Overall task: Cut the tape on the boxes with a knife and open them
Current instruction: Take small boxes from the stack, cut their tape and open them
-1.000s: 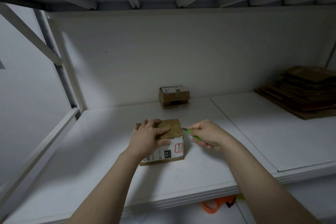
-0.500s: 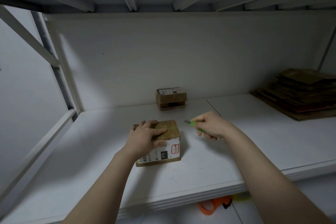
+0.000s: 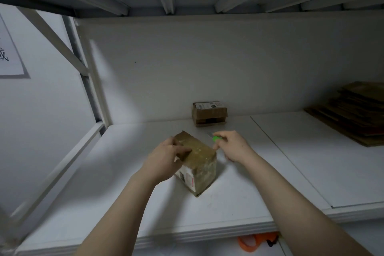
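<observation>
Left hand [image 3: 166, 158] lies over the near-left top edge of the box [image 3: 199, 160], its fingers curled onto the brown top and its thumb side down against the labelled face, gripping it. Right hand [image 3: 233, 146] is just right of the box, fingers folded round a green knife [image 3: 217, 138]. Only the green end of the handle shows past the fingers. The blade is too blurred to make out. One fingertip of this hand sits at the box's right top corner, but I cannot tell whether it touches the cardboard.

The box stands on the white shelf [image 3: 239, 203], about mid-way between its near edge and the back panel [image 3: 207, 64]. It is turned so that one corner points to the near side. A white label with red print covers its near-left face, and the near-right face is plain brown. Whether it rests flat or is tipped up a little is unclear.

A second box [image 3: 209, 113], smaller in view and with a white label on top, sits at the far side against the back panel, well apart from the hands. A cardboard stack [image 3: 357, 110] of flattened pieces lies at the far right of the shelf. An orange thing [image 3: 255, 242] shows below the shelf's near edge. A paper sign [image 3: 9, 48] hangs on the left wall.
</observation>
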